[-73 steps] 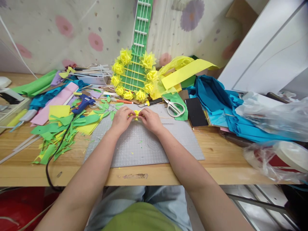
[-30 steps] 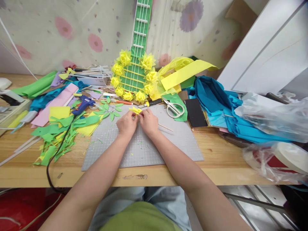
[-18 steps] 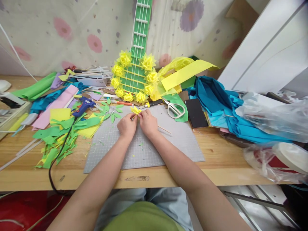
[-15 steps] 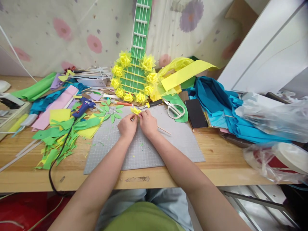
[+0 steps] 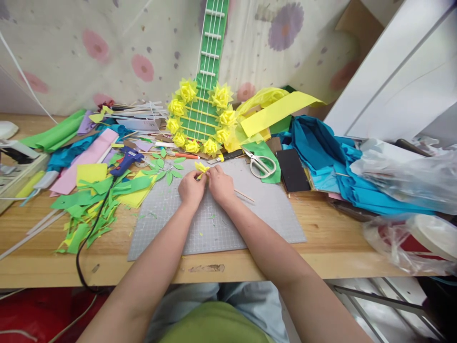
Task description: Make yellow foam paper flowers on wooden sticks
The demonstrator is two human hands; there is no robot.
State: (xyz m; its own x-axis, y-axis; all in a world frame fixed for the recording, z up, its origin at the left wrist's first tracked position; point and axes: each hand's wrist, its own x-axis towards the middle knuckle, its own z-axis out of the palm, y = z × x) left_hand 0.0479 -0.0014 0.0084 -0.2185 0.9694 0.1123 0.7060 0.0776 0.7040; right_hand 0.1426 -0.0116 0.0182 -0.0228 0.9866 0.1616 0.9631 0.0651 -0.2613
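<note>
Over the grey cutting mat (image 5: 228, 233), my left hand (image 5: 192, 190) and my right hand (image 5: 220, 185) meet, fingers closed together on a small yellow paper flower (image 5: 202, 167). Its petals poke out above my fingertips; the rest is hidden by them. A thin wooden stick (image 5: 244, 195) sticks out to the right from beneath my right hand; whether I grip it cannot be seen. Just left of my left hand lie green paper leaves (image 5: 169, 177) on fine stems. Behind my hands stands a green guitar-shaped craft (image 5: 200, 121) ringed with yellow paper flowers.
A blue glue gun (image 5: 125, 159) lies at left above green and yellow paper scraps (image 5: 84, 212). White-handled scissors (image 5: 262, 166), a utility knife (image 5: 228, 156) and a black phone (image 5: 293, 170) lie right of the craft. Blue paper (image 5: 314, 143) and a plastic-wrapped tub (image 5: 417, 240) fill the right side.
The whole view has shifted slightly, with things appearing a little further right and down. My hands stay together on the yellow flower, with only slight finger movement.
</note>
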